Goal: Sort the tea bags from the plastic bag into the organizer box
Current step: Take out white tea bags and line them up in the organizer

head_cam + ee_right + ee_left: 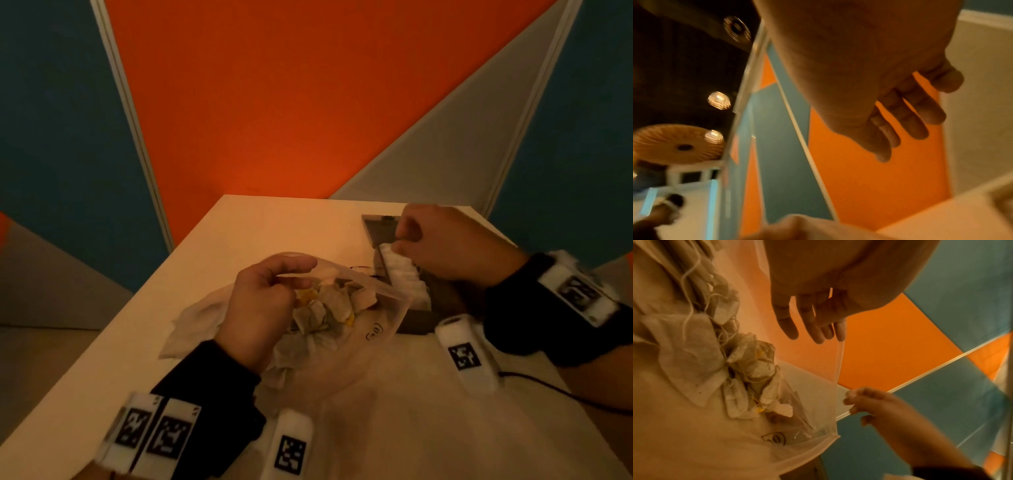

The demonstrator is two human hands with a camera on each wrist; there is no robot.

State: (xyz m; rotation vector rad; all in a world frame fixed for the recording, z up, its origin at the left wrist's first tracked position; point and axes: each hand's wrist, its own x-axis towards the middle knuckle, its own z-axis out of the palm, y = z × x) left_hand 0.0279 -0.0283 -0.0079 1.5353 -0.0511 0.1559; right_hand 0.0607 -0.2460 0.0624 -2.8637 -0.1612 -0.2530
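A clear plastic bag lies on the white table, its mouth facing the far right. Several crumpled tea bags with strings and yellow tags fill it. My left hand pinches the bag's upper rim between thumb and forefinger. The dark grey organizer box stands at the far right with white tea bags stacked in one compartment. My right hand hovers over that stack, its fingers loosely curled with nothing between them. Whether they touch the stack I cannot tell.
Orange, teal and grey partition walls rise close behind the table's far edge. A black cable trails from my right wrist over the table's near right. White marker blocks are strapped on both wrists.
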